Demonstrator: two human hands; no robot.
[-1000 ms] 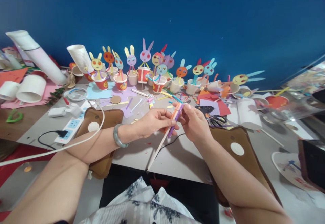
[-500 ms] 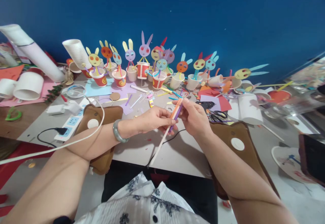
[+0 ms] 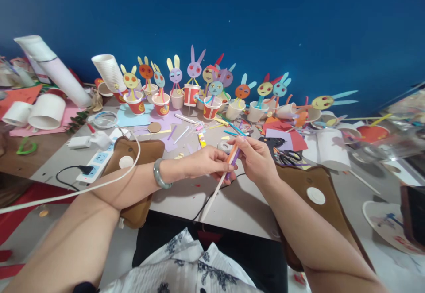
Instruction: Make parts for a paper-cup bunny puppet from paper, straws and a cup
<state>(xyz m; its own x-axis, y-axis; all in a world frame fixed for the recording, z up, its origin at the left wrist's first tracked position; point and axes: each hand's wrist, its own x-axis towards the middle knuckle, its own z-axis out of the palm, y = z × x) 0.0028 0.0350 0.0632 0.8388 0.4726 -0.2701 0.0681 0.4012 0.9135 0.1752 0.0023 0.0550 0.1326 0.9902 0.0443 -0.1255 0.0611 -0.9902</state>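
Observation:
Above the table's front part, my left hand (image 3: 212,162) pinches an orange paper strip (image 3: 231,156) and a purple paper strip (image 3: 235,153), which lie side by side. A long thin white stick (image 3: 212,201) runs from the strips down toward the table edge. My right hand (image 3: 259,160) is closed on the upper ends of the strips with thumb and fingers. Its fingertips hide those ends. Just beyond the hands lies a roll of clear tape (image 3: 224,146), partly covered by my left fingers.
Paper rabbits in cups, such as a red cup (image 3: 161,105), line the back by the blue wall. Scissors (image 3: 288,156) and a black glue gun (image 3: 272,142) lie right. A white cable (image 3: 133,160) crosses my left forearm near a power strip (image 3: 99,160). Brown pads (image 3: 323,182) lie under both arms.
The whole view has shifted slightly, so the table appears farther right and lower. My right fingers cover more of the strips' upper ends, and the tape roll has come into sight.

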